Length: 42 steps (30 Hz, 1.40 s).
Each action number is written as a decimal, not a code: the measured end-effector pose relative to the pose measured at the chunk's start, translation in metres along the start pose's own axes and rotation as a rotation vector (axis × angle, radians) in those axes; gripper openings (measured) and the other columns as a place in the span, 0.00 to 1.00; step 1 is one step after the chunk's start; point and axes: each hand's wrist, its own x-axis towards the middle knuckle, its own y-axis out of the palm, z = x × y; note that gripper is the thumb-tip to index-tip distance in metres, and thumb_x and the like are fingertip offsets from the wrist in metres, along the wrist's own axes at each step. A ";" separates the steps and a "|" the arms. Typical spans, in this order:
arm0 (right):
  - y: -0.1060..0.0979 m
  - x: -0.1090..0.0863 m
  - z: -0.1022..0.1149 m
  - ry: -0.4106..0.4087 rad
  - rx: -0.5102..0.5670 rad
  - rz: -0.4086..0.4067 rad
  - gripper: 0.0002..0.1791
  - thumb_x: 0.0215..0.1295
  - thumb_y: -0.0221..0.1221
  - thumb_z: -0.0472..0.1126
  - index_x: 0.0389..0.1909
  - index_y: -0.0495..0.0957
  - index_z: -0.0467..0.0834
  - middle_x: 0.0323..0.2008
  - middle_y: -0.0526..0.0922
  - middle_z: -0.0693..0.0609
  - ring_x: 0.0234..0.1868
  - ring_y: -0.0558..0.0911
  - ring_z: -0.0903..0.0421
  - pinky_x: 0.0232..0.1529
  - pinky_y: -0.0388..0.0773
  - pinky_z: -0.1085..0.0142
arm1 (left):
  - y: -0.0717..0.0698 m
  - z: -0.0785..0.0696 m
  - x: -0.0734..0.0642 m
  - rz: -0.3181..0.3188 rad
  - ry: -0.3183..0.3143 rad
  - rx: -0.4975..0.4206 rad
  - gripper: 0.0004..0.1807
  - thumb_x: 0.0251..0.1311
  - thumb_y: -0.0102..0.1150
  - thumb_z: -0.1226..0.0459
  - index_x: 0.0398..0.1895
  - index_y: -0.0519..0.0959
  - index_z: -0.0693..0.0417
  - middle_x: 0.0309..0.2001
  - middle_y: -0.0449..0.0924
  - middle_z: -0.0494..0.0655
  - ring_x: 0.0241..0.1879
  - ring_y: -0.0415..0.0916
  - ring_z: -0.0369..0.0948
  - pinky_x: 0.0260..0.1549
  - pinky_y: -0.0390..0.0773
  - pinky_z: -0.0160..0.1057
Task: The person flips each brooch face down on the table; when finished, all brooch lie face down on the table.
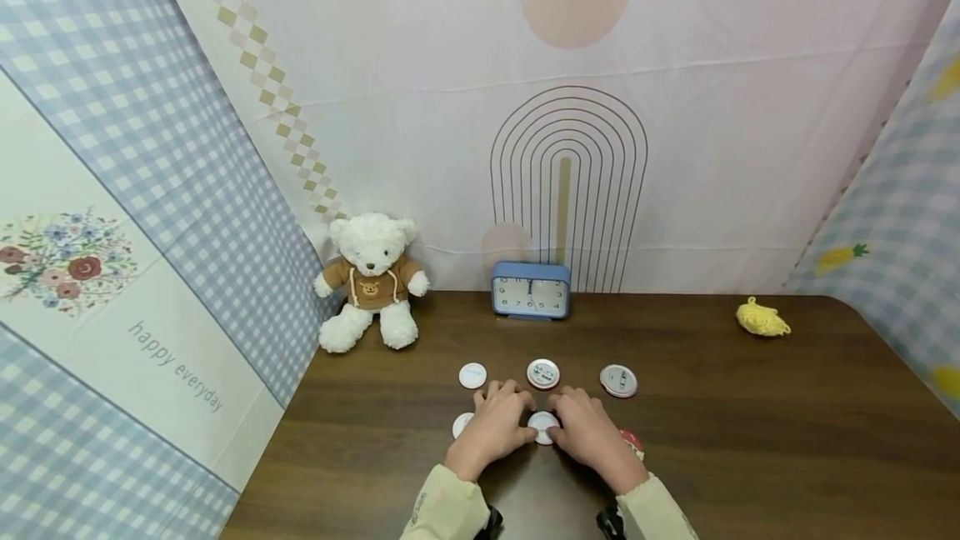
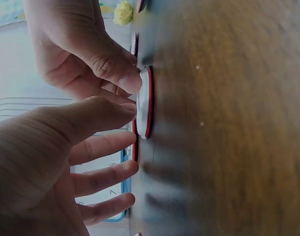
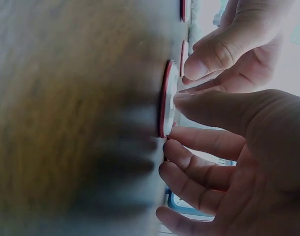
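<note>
In the head view, a round white pin-back badge (image 1: 543, 427) lies between my hands. The left wrist view shows the badge (image 2: 145, 103) low at the table, with a red rim. My left hand (image 1: 495, 423) holds its left side, the thumb on the near part and the index finger by the far edge. My right hand (image 1: 592, 433) holds the right side likewise, and in the right wrist view its thumb touches the badge (image 3: 169, 101). The other fingers of both hands are spread and bent loosely.
Behind the hands lie a white round badge (image 1: 472, 375) and two pin-side-up badges (image 1: 543, 374) (image 1: 618, 381). Another white badge (image 1: 462, 423) and a red one (image 1: 632, 439) are partly hidden. Further back are a teddy bear (image 1: 371, 282), blue clock (image 1: 530, 290) and yellow bundle (image 1: 762, 318).
</note>
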 end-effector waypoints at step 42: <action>-0.045 -0.058 -0.065 0.073 0.112 -0.086 0.22 0.47 0.74 0.38 0.45 0.80 0.40 0.42 0.83 0.50 0.45 0.80 0.46 0.48 0.73 0.41 | 0.006 -0.042 0.015 -0.055 0.140 -0.141 0.23 0.59 0.70 0.56 0.56 0.78 0.49 0.53 0.82 0.42 0.58 0.73 0.45 0.59 0.69 0.51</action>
